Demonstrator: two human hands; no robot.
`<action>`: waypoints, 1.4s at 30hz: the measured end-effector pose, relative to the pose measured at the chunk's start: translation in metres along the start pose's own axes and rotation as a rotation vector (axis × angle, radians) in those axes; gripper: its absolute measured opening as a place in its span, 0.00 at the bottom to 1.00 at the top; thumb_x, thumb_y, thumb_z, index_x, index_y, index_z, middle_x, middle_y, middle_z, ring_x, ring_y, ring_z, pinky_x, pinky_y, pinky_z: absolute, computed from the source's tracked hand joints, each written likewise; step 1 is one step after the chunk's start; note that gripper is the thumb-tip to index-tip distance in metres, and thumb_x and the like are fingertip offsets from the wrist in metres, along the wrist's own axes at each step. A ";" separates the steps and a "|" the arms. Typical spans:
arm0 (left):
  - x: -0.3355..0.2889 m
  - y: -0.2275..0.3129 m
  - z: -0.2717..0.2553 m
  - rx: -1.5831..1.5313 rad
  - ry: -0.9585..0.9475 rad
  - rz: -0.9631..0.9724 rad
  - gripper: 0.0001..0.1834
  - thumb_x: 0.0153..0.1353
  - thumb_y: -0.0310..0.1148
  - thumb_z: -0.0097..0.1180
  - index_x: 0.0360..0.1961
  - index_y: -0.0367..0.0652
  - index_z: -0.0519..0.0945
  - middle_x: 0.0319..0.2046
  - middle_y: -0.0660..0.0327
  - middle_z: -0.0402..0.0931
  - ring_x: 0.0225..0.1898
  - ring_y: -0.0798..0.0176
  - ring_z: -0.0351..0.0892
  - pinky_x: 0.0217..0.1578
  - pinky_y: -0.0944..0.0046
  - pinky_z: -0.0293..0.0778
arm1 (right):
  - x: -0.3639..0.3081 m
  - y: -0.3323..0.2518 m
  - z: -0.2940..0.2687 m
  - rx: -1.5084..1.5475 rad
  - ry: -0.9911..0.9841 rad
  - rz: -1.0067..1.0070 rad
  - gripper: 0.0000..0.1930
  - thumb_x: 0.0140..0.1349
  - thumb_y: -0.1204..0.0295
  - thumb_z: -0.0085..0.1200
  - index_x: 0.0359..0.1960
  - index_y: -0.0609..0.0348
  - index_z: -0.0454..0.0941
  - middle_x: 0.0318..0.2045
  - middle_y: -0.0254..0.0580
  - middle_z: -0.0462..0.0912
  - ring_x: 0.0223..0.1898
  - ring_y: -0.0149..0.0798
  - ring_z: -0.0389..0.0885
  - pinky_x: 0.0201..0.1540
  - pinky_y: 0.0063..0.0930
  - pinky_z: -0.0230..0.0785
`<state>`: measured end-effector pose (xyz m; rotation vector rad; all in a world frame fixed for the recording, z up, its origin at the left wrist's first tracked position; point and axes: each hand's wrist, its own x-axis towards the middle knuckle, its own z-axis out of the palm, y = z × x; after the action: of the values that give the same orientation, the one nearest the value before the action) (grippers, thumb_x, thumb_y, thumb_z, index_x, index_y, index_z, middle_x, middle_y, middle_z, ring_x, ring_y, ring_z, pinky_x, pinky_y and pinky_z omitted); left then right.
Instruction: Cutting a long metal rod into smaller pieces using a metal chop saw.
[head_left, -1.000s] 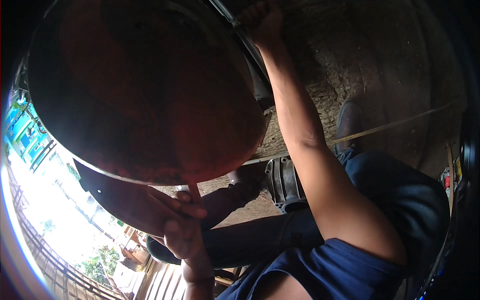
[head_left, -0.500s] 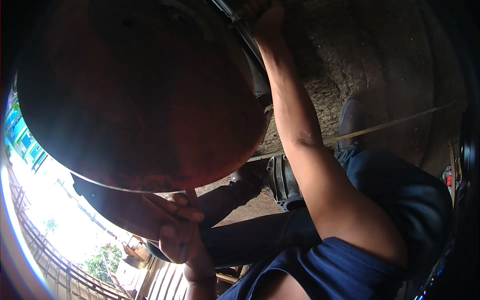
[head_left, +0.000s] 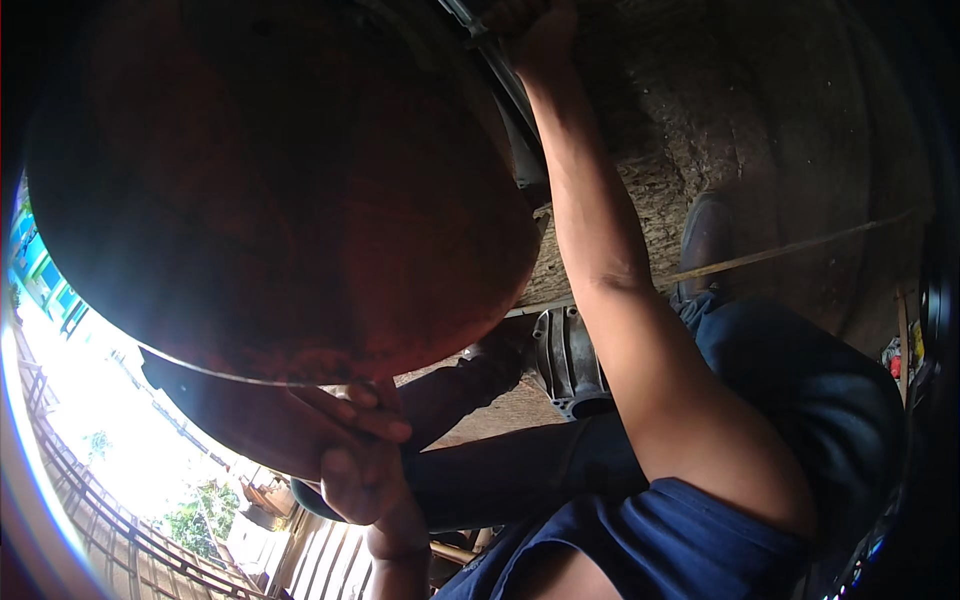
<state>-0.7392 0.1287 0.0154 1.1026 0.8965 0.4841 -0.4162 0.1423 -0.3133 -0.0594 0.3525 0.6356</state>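
Note:
A large, dark reddish-brown round metal body (head_left: 300, 230) fills the upper left, its lower rim catching light. Beneath that rim is a dark curved panel (head_left: 225, 405). My left hand (head_left: 365, 455) is closed at the panel's right end, thumb underneath and fingers curled close below the rim. My right arm reaches up past the round body. At the top edge, my right hand (head_left: 535, 30) is closed in deep shadow against a metal bar (head_left: 485, 45) running along the body's side. Its fingertips are hard to make out.
A ribbed grey metal casting (head_left: 568, 360) lies between my legs on the worn brown ground (head_left: 520, 415). A thin stick (head_left: 790, 250) slants across near a boot (head_left: 705, 240). Bright daylight, a fence (head_left: 130, 545) and slats (head_left: 330, 560) show at lower left.
My right hand and the metal bar sit very slightly further right in view, with the round body's right edge. My left hand keeps its hold with hardly any movement.

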 end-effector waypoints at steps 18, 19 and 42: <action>0.001 0.008 0.017 0.058 0.055 -0.027 0.31 0.57 0.45 0.57 0.55 0.38 0.63 0.28 0.46 0.79 0.55 0.56 0.70 0.65 0.48 0.58 | -0.003 0.003 0.010 -0.017 0.177 0.019 0.25 0.70 0.51 0.42 0.14 0.43 0.60 0.11 0.27 0.59 0.14 0.31 0.58 0.20 0.32 0.60; 0.002 0.013 0.017 0.100 0.071 -0.066 0.31 0.56 0.45 0.57 0.54 0.38 0.63 0.27 0.46 0.79 0.54 0.56 0.70 0.65 0.48 0.59 | -0.003 0.003 0.010 -0.016 0.167 0.016 0.25 0.70 0.51 0.42 0.14 0.43 0.59 0.11 0.27 0.58 0.14 0.31 0.58 0.20 0.32 0.59; 0.006 0.007 0.019 0.192 0.135 -0.039 0.29 0.59 0.47 0.55 0.52 0.36 0.65 0.26 0.49 0.78 0.49 0.58 0.73 0.59 0.51 0.63 | 0.005 0.001 -0.006 0.096 -0.020 0.126 0.26 0.70 0.51 0.40 0.12 0.40 0.55 0.10 0.26 0.56 0.13 0.32 0.57 0.19 0.31 0.59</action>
<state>-0.7200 0.1256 0.0230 1.2354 1.0985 0.4503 -0.4153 0.1452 -0.3203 0.0618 0.3694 0.7426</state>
